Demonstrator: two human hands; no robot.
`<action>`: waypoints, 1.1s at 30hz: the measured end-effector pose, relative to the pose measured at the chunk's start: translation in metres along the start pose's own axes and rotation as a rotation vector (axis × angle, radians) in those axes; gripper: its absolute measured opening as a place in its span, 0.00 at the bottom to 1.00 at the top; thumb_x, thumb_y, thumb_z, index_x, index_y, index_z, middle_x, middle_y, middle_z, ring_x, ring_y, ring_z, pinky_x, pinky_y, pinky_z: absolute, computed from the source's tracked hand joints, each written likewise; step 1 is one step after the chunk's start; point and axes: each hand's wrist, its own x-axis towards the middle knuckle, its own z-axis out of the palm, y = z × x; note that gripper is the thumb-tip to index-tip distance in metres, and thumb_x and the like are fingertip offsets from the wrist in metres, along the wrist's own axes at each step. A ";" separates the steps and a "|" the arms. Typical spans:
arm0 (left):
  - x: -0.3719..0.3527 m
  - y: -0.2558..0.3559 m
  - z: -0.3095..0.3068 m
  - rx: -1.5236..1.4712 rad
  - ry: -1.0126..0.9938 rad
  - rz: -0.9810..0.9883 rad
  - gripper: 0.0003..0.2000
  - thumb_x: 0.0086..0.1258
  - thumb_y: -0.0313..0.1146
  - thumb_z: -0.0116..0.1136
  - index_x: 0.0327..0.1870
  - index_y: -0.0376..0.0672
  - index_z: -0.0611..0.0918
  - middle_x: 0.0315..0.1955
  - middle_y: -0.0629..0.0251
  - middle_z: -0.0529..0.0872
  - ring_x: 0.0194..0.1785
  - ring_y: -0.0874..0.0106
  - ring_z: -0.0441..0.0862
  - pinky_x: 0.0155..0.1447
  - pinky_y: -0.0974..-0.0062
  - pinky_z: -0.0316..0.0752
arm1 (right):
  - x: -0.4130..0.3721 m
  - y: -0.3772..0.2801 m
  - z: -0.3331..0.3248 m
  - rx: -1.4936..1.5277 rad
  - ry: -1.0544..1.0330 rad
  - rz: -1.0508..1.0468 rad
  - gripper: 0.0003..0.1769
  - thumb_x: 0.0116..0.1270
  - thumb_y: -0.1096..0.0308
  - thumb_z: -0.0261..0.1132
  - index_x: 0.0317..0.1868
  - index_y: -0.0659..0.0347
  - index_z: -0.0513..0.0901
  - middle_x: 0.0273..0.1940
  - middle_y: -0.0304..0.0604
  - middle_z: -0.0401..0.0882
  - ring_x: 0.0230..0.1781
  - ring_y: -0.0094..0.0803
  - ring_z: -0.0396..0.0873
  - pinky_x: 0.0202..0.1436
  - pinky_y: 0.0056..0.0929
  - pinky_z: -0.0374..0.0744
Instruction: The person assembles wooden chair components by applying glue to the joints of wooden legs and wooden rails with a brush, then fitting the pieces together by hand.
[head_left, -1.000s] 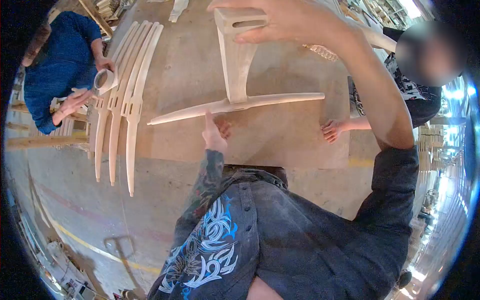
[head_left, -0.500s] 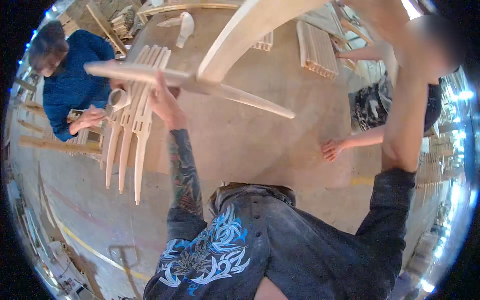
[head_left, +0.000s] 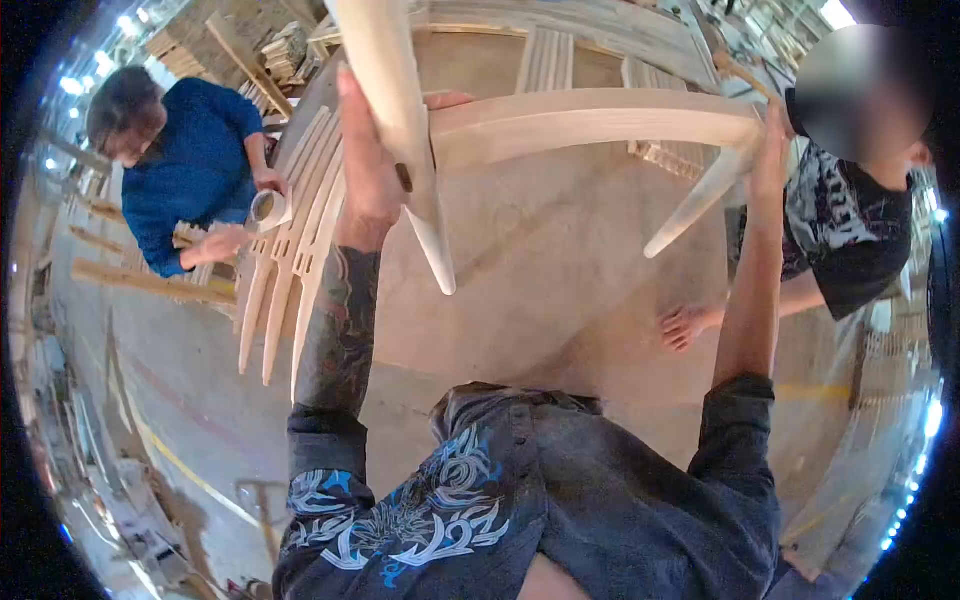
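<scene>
**While two hands carry it, a wooden frame hangs over the worktop**

Because the wide worktop (head_left: 560,290) fills the middle of the frame and is mostly bare there, the wooden frame (head_left: 600,118) can be held freely above it, touching nothing below. It is a long curved rail with one tapered leg at each end, and it sits in the upper middle of the frame with both legs pointing down toward the wearer.

At the left edge of the worktop, a row of curved wooden parts (head_left: 285,270) lies side by side, probably so that each one is easy to reach. A person in blue (head_left: 190,170), in the upper left, stands just beside this row. A person in a black printed shirt (head_left: 850,250) stands at the right and rests a spread hand (head_left: 685,326) flat on the worktop, apart from the frame.

The left hand (head_left: 368,175) is wrapped tightly around the left leg, near its joint with the rail. The right hand (head_left: 772,150) grips the far end, where the right leg meets the rail, though its fingers are partly hidden. One grip at each end seems to keep the long piece level.

The person in blue holds a small cup (head_left: 265,210) over the curved parts.
</scene>
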 end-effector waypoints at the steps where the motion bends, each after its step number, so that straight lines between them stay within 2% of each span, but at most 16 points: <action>1: 0.002 -0.001 0.006 -0.006 0.068 0.024 0.42 0.73 0.71 0.20 0.61 0.38 0.70 0.44 0.43 0.86 0.47 0.61 0.85 0.51 0.67 0.79 | 0.000 -0.008 0.005 -0.065 -0.020 -0.052 0.35 0.75 0.49 0.59 0.67 0.71 0.71 0.64 0.47 0.73 0.65 0.32 0.70 0.68 0.31 0.67; 2: 0.003 0.000 0.005 0.038 0.076 0.034 0.42 0.73 0.71 0.20 0.62 0.38 0.69 0.43 0.42 0.85 0.47 0.60 0.85 0.52 0.66 0.79 | -0.010 -0.013 0.009 -0.121 -0.032 -0.185 0.34 0.74 0.49 0.59 0.66 0.73 0.72 0.62 0.45 0.74 0.62 0.30 0.71 0.67 0.29 0.67; 10: -0.003 0.000 0.008 0.105 0.158 0.090 0.40 0.74 0.70 0.22 0.63 0.39 0.67 0.40 0.43 0.85 0.45 0.59 0.86 0.50 0.66 0.79 | -0.013 -0.013 -0.003 -0.059 -0.122 -0.087 0.29 0.76 0.50 0.58 0.60 0.70 0.77 0.56 0.41 0.77 0.56 0.27 0.73 0.63 0.28 0.69; 12: -0.008 -0.007 0.001 -0.070 0.100 0.151 0.29 0.78 0.61 0.37 0.64 0.44 0.67 0.48 0.55 0.82 0.47 0.61 0.82 0.54 0.62 0.78 | -0.013 -0.008 -0.011 -0.017 -0.124 -0.119 0.28 0.76 0.49 0.57 0.59 0.69 0.77 0.55 0.41 0.78 0.55 0.26 0.74 0.63 0.29 0.69; 14: -0.010 -0.025 -0.017 -0.003 0.174 0.271 0.28 0.77 0.56 0.46 0.67 0.44 0.66 0.51 0.61 0.79 0.48 0.64 0.79 0.55 0.64 0.77 | -0.011 -0.003 -0.023 0.038 -0.138 0.018 0.34 0.78 0.46 0.53 0.66 0.70 0.71 0.64 0.44 0.73 0.64 0.31 0.69 0.71 0.31 0.64; 15: -0.013 -0.036 -0.030 -0.236 0.292 0.176 0.27 0.77 0.50 0.49 0.69 0.44 0.65 0.50 0.64 0.79 0.50 0.68 0.77 0.55 0.66 0.76 | -0.008 0.005 -0.035 0.010 -0.098 -0.012 0.34 0.78 0.46 0.53 0.66 0.70 0.71 0.64 0.44 0.73 0.64 0.31 0.69 0.71 0.31 0.64; 16: -0.007 -0.041 -0.051 0.032 0.035 0.368 0.26 0.78 0.49 0.49 0.70 0.45 0.65 0.50 0.63 0.79 0.50 0.70 0.77 0.56 0.67 0.76 | -0.005 0.018 -0.047 -0.061 -0.154 -0.018 0.37 0.78 0.43 0.48 0.70 0.70 0.64 0.68 0.45 0.65 0.69 0.32 0.61 0.74 0.31 0.57; 17: -0.008 -0.055 -0.052 0.026 0.190 0.385 0.27 0.78 0.49 0.48 0.70 0.44 0.63 0.52 0.60 0.79 0.49 0.67 0.78 0.55 0.64 0.77 | -0.001 0.029 -0.055 -0.133 -0.204 -0.016 0.41 0.78 0.40 0.44 0.74 0.70 0.57 0.73 0.46 0.57 0.74 0.32 0.53 0.77 0.31 0.50; 18: -0.005 -0.058 -0.040 -0.026 0.135 0.387 0.27 0.78 0.49 0.48 0.70 0.44 0.63 0.52 0.60 0.79 0.49 0.67 0.78 0.55 0.64 0.77 | 0.000 0.029 -0.059 -0.198 -0.255 -0.007 0.45 0.78 0.37 0.40 0.77 0.70 0.50 0.78 0.46 0.49 0.79 0.33 0.45 0.81 0.31 0.43; 21: -0.005 -0.039 -0.021 0.339 0.143 0.643 0.31 0.77 0.60 0.39 0.72 0.48 0.61 0.50 0.60 0.77 0.49 0.63 0.80 0.56 0.58 0.78 | -0.050 -0.026 -0.018 0.079 -0.153 0.113 0.46 0.77 0.35 0.38 0.77 0.68 0.52 0.77 0.45 0.53 0.78 0.36 0.50 0.80 0.33 0.47; 23: -0.006 -0.031 -0.017 0.022 0.425 0.142 0.39 0.72 0.70 0.39 0.69 0.43 0.67 0.50 0.52 0.78 0.52 0.64 0.78 0.49 0.69 0.77 | -0.058 0.000 -0.031 0.187 -0.177 0.121 0.46 0.77 0.34 0.38 0.77 0.67 0.54 0.77 0.45 0.55 0.78 0.36 0.52 0.79 0.34 0.49; 25: -0.011 -0.026 -0.013 -0.009 0.363 0.132 0.40 0.71 0.71 0.38 0.68 0.43 0.67 0.49 0.53 0.78 0.51 0.63 0.78 0.50 0.68 0.77 | -0.071 0.042 -0.046 0.115 -0.131 0.224 0.46 0.75 0.31 0.42 0.74 0.65 0.62 0.71 0.43 0.65 0.72 0.35 0.61 0.76 0.37 0.56; 27: -0.017 -0.026 -0.003 -0.030 0.304 0.119 0.41 0.70 0.72 0.37 0.68 0.42 0.67 0.49 0.54 0.79 0.51 0.63 0.79 0.52 0.66 0.77 | -0.087 0.098 -0.061 0.089 -0.039 0.287 0.41 0.75 0.33 0.42 0.67 0.61 0.72 0.55 0.39 0.76 0.58 0.31 0.71 0.65 0.33 0.67; 29: -0.025 -0.035 0.015 0.007 0.603 0.124 0.41 0.70 0.74 0.35 0.63 0.42 0.70 0.45 0.57 0.81 0.48 0.65 0.80 0.51 0.65 0.76 | -0.099 0.155 -0.085 0.023 -0.067 0.287 0.36 0.76 0.36 0.45 0.64 0.61 0.73 0.49 0.36 0.75 0.53 0.28 0.72 0.60 0.32 0.70; 30: -0.031 -0.047 0.016 0.010 0.585 0.129 0.41 0.70 0.74 0.35 0.63 0.42 0.70 0.45 0.57 0.81 0.48 0.65 0.80 0.51 0.65 0.76 | -0.105 0.168 -0.091 -0.056 -0.104 0.292 0.32 0.77 0.39 0.48 0.61 0.60 0.75 0.44 0.33 0.74 0.48 0.25 0.73 0.55 0.30 0.72; 33: -0.063 -0.116 -0.012 0.187 0.121 0.151 0.45 0.68 0.77 0.29 0.54 0.35 0.73 0.30 0.57 0.82 0.36 0.65 0.81 0.38 0.69 0.77 | -0.131 0.141 -0.076 -0.270 -0.139 0.182 0.26 0.74 0.49 0.59 0.60 0.62 0.76 0.43 0.33 0.76 0.39 0.21 0.72 0.44 0.21 0.71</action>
